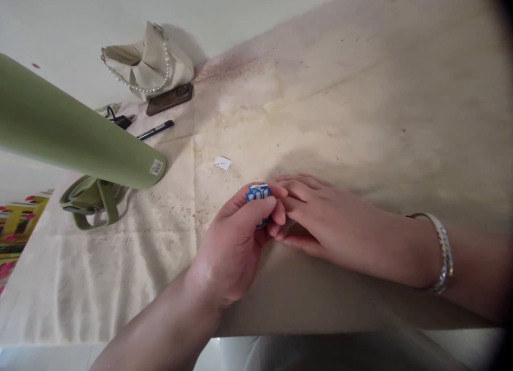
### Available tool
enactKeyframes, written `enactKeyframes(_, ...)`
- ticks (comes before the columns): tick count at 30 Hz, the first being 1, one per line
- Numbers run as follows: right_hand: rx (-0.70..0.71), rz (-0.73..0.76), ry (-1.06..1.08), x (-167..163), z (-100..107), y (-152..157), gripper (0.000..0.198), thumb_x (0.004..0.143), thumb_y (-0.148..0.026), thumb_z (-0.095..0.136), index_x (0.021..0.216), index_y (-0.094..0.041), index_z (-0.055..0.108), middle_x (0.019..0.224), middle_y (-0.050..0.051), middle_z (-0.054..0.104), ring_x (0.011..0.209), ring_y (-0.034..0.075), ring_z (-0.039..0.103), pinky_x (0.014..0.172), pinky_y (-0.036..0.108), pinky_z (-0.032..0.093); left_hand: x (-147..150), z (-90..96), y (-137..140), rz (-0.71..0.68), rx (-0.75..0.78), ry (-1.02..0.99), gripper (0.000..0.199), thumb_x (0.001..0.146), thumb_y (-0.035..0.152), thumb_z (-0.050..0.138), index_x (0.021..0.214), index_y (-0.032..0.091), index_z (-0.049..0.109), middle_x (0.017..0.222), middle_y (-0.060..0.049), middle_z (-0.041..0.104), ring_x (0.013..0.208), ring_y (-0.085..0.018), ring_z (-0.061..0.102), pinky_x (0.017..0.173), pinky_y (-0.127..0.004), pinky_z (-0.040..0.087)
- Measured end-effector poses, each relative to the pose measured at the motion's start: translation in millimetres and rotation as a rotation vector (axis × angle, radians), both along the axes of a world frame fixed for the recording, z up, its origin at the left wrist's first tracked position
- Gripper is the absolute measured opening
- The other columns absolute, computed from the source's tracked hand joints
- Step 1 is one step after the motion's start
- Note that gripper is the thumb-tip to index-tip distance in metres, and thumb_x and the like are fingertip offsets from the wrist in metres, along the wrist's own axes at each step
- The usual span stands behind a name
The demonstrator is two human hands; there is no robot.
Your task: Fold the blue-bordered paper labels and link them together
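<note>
Right of the tall green cylindrical bottle [82, 128]: your left hand [230, 245] holds small blue-and-white pieces [256, 192], grip closed; your right hand [340, 226], grip unclear.

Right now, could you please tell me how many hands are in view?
2. The left hand holds a small blue-and-white bundle; the right hand is palm down beside it, fingers close to the left's. Some fingertips are hidden, but no other hand shows.

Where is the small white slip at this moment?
In the head view, the small white slip lies on the tablecloth, slightly left of centre, just beyond the left hand and right of the green bottle's base.
</note>
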State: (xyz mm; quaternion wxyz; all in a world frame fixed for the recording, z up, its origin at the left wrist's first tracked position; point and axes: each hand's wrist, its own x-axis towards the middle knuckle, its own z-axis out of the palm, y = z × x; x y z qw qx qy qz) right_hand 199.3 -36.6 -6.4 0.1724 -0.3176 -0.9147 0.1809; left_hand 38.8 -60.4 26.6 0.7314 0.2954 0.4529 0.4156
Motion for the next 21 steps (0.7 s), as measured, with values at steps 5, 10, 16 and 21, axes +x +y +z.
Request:
enactKeyframes(5, -0.005, 0.004, 0.004, 0.3, -1.0, 0.3, 0.019, 0.086, -0.032, 0.055, 0.100, -0.020, 0.058, 0.117, 0.009, 0.056, 0.120, 0.023, 0.044, 0.105, 0.042, 0.034, 0.6, -0.3, 0.6, -0.018, 0.011, 0.009, 0.011, 0.083, 0.019, 0.050, 0.083, 0.015, 0.061, 0.068, -0.001, 0.050, 0.063, -0.010, 0.044, 0.061, -0.024, 0.038)
enactKeyframes(10, 0.001, 0.001, 0.010, 0.8, -1.0, -0.3, 0.020, 0.085, -0.032, 0.055, 0.101, -0.020, 0.057, 0.118, 0.009, 0.056, 0.120, 0.023, 0.045, 0.106, 0.043, 0.035, 0.1, -0.9, 0.0, -0.012, 0.015, 0.013, 0.012, 0.084, 0.019, 0.050, 0.085, 0.015, 0.061, 0.068, -0.001, 0.050, 0.064, -0.010, 0.045, 0.061, -0.024, 0.038)
enactKeyframes(16, 0.010, -0.003, 0.002, 0.7, 0.1, -0.3, 0.020, 0.086, -0.031, 0.055, 0.102, -0.020, 0.058, 0.117, 0.009, 0.056, 0.120, 0.023, 0.045, 0.105, 0.043, 0.036, 0.4, 0.1, 0.5, 0.002, 0.006, 0.009, 0.011, 0.082, 0.018, 0.051, 0.083, 0.016, 0.062, 0.066, 0.000, 0.050, 0.061, -0.010, 0.044, 0.060, -0.024, 0.038)
enactKeyframes(21, 0.013, -0.006, -0.007, -0.4, 1.0, 0.3, 0.020, 0.086, -0.031, 0.055, 0.102, -0.019, 0.059, 0.116, 0.009, 0.057, 0.118, 0.022, 0.047, 0.104, 0.042, 0.037, 0.9, 0.8, 0.5, 0.005, 0.004, 0.013, 0.012, 0.082, 0.018, 0.051, 0.082, 0.016, 0.062, 0.066, 0.000, 0.050, 0.061, -0.010, 0.044, 0.061, -0.024, 0.038)
